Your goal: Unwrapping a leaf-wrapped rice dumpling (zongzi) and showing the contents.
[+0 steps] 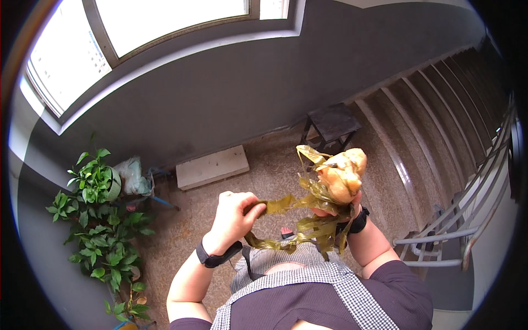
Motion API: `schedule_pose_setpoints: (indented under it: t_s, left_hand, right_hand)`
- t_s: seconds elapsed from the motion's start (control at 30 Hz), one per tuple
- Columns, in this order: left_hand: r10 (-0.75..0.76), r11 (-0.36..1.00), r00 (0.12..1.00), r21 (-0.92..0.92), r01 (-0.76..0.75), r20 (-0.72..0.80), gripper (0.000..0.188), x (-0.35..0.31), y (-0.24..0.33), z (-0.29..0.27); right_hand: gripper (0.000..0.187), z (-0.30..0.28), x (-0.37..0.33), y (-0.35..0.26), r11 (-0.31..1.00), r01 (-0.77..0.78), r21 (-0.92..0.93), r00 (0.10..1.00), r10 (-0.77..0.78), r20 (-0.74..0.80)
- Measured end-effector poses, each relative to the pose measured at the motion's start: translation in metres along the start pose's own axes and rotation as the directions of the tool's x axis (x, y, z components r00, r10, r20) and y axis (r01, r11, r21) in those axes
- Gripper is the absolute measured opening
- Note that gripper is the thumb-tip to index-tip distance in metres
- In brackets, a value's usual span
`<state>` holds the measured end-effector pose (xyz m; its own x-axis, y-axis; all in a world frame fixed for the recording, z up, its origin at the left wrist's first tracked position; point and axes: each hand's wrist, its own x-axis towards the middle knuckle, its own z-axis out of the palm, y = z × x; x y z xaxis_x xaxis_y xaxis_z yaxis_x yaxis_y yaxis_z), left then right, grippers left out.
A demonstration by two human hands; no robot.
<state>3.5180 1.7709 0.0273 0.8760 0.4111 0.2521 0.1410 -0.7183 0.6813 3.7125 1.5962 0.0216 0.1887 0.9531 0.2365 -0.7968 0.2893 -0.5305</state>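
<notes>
- My left hand [231,214] is clenched, fingers [250,208] pinching one end of a long olive-green leaf strip [286,204], pulled out to the side.
- My right hand [344,212] sits under the rice dumpling [341,175], fingers wrapped around its base and mostly hidden by the wrapping; I'm holding it up in front of my chest, over the landing floor [264,176].
- Risk one: the strip looks thin, limp and fibrous, so a hard tug could tear it and leave bits stuck on the rice.
- Risk two: the bare top looks glossy, sticky and lumpy, amber-tan; with the leaves peeled down, my grip is on loose wrapping, and the lump could slide out.
- Risk three: the hanging leaves [316,231] dangle near my checked apron [330,275] and could smear it.
- Further out: a small dark stool [330,124], a pale stone slab [212,166], leafy potted plants [99,220], stairs with a grey railing [440,231].
</notes>
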Motion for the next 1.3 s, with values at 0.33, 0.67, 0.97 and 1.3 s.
schedule_pose_setpoints:
  t_s: [0.33,0.67,0.97,1.3]
  left_hand:
    - [-0.237,0.764,0.961,-0.639,0.094,-0.142,0.028,0.013,0.033,-0.029]
    - [0.417,0.877,0.842,-0.091,-0.472,-0.343,0.030,0.031,0.083,-0.063]
    - [0.434,0.889,0.889,-0.090,-0.449,-0.149,0.026,0.037,0.090,-0.079]
    - [0.423,0.861,0.896,-0.248,-0.444,-0.136,0.020,0.029,0.090,-0.081]
  right_hand:
    - [0.082,0.024,0.015,-0.007,0.966,0.021,-0.258,0.997,-0.040,-0.072]
    - [0.065,0.028,0.022,-0.015,0.917,-0.091,-0.389,0.981,0.149,0.121]
    - [0.066,0.022,0.018,-0.016,0.868,-0.134,-0.478,0.972,0.208,0.105]
    - [0.068,0.023,0.022,-0.012,0.875,-0.118,-0.470,0.987,0.156,0.043]
